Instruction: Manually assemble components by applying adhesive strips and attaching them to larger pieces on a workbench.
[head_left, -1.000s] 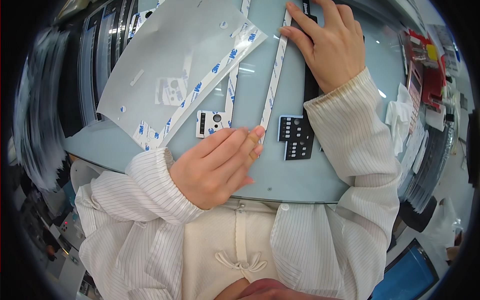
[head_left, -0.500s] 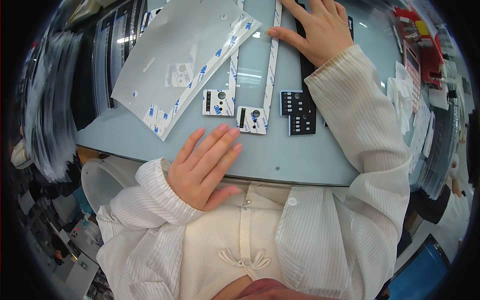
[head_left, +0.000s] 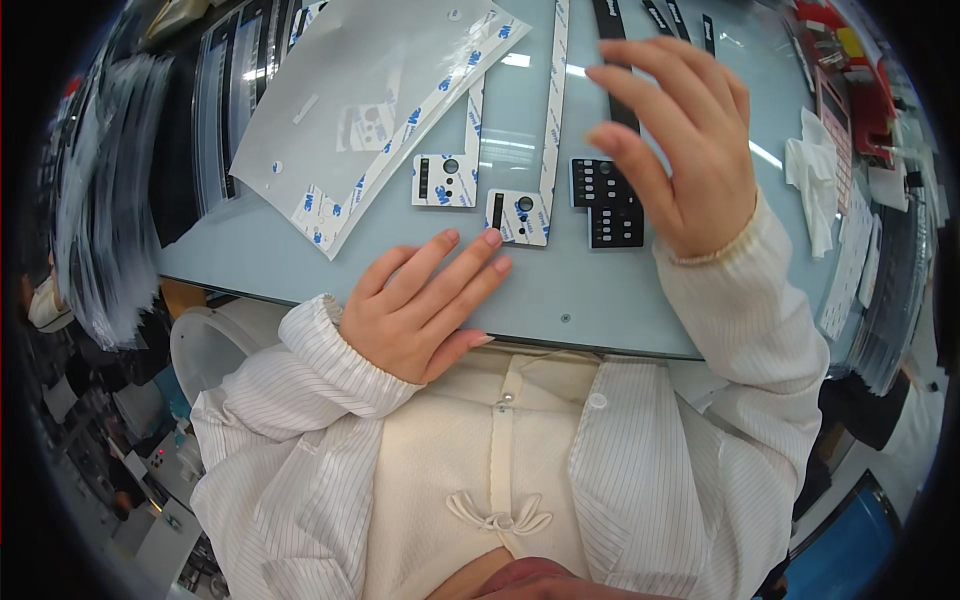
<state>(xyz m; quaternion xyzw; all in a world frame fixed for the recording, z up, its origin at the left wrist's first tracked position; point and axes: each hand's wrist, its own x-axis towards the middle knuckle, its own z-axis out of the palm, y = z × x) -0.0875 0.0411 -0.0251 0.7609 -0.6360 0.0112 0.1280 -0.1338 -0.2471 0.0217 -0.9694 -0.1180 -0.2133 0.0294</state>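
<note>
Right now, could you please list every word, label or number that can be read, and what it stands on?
Blue lettering, not copied here: white-backed strips and translucent sheet.
Pale lettering: narrow black strips, too small to read.
Pink keypad: any marks too small to read.

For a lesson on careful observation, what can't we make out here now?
In the head view:
Black strip: partly hidden by the right hand.
Right white strip: far end cut off by the top edge.
Left white strip: partly covered by the translucent sheet.
Left hand: contact with right white strip unclear; fingertip overlaps its corner.
</note>
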